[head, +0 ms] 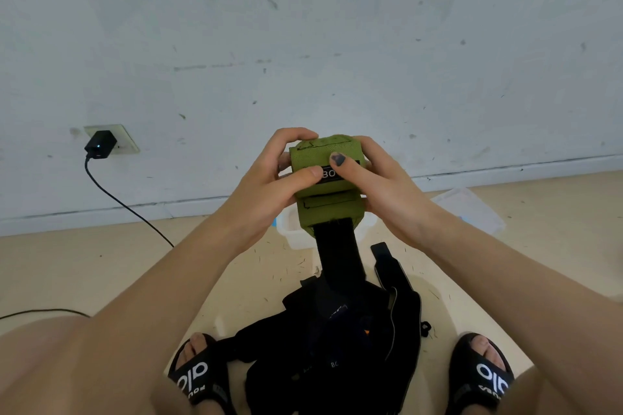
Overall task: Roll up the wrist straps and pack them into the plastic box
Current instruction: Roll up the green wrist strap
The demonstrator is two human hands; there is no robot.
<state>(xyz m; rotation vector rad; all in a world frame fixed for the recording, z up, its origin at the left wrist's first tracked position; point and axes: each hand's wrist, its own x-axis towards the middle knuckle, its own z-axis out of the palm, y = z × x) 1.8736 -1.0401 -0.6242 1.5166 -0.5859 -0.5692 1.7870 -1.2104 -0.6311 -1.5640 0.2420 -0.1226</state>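
Green wrist strap (325, 178), rolled, held up between both hands above the floor; black label reads "BO", the rest hidden under thumbs. Left hand (269, 175) and right hand (381, 185) curl their fingers round the roll's ends, thumbs pressing its front. Black tail hangs down to a pile of black straps (337, 340), one printed "BC". Plastic box (293, 229) on floor behind the roll. Slides (195, 377) read "alo".

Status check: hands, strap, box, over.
Both hands, left and right, grip green strap roll. Black tail hangs loose. Plastic box beneath, nothing blocking.
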